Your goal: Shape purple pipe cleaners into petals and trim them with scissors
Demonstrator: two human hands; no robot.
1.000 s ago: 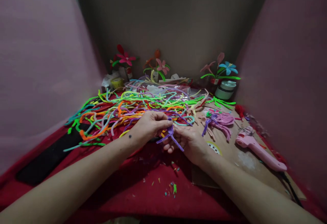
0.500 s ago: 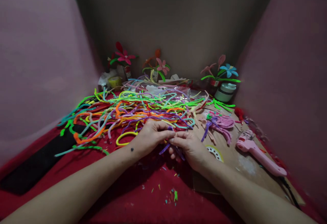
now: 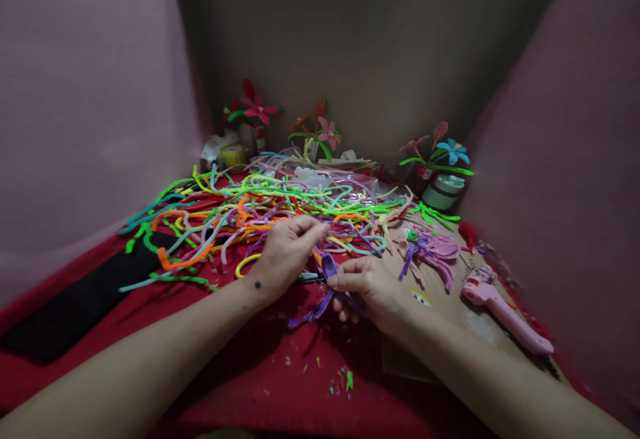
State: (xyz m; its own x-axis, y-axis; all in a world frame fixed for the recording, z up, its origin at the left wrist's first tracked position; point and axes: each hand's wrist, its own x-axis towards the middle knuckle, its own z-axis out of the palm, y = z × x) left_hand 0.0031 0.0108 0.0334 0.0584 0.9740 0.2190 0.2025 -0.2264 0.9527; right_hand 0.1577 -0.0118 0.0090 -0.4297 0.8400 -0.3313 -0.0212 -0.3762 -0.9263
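Observation:
Purple pipe cleaners (image 3: 329,267) bent into a loop, with loose ends hanging down and to the left, are pinched in my right hand (image 3: 367,285). Just up and to the left is my left hand (image 3: 290,249), its thumb and fingertips pressed together, apart from the purple loop. Whatever may be between those fingertips is too small to make out. Part of a grey tool (image 3: 311,277) shows on the cloth between the two hands.
A wide pile of colourful pipe cleaners (image 3: 280,205) lies beyond my hands. On the right, cardboard (image 3: 450,305) bears purple and pink pieces (image 3: 435,249) and a pink glue gun (image 3: 505,309). Fuzzy flowers (image 3: 257,110) stand behind; a black strip (image 3: 85,295) lies left.
My left hand has moved up and left, away from my right hand and the purple pieces. The purple loop and the grey tool now show. The view has shifted slightly.

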